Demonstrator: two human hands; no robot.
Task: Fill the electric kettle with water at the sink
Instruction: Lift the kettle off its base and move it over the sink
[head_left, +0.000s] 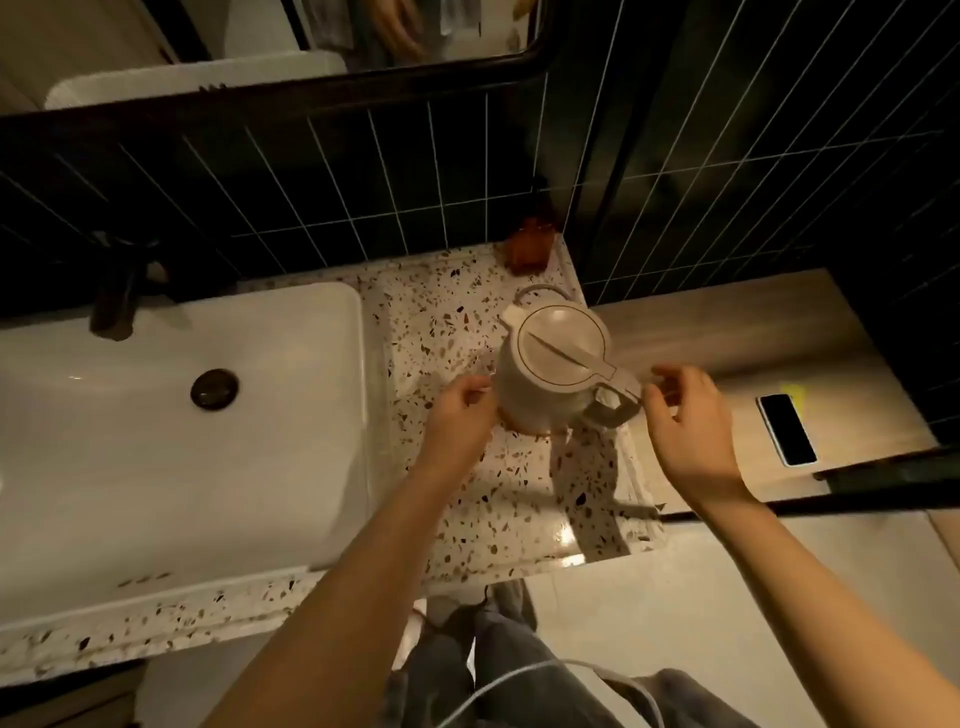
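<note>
Two bare forearms rise from the bottom of the frame, above grey trousers and a thin white cable at the lower centre. The left hand (460, 415) sits at centre frame, its fingers curled loosely against the left side of the electric kettle (556, 364), touching or very nearly touching the body; I cannot tell whether it truly grips. The right hand (685, 410) is right of centre, half open, thumb and forefinger pinched close together at the end of the kettle's handle (615, 402), just at the lid tab, though whether they press on it is hard to make out.

The kettle is cream-white with its lid (563, 343) closed, spout pointing to the upper left and handle to the lower right. It stands upright on the speckled terrazzo table (498, 519), near that surface's right edge, just right of the sink (156, 441). The white rectangular basin fills the left of the frame, a dark round drain (214, 388) in its floor and a dark tap (117, 301) at its upper left.

Behind the kettle, in the corner against the dark green tiles, stands a brownish bottle (530, 249), blurred. To the right, on a lower wooden shelf (727, 322), a phone (787, 428) lies flat, screen dark. A black-framed mirror (363, 31) runs across the top.
</note>
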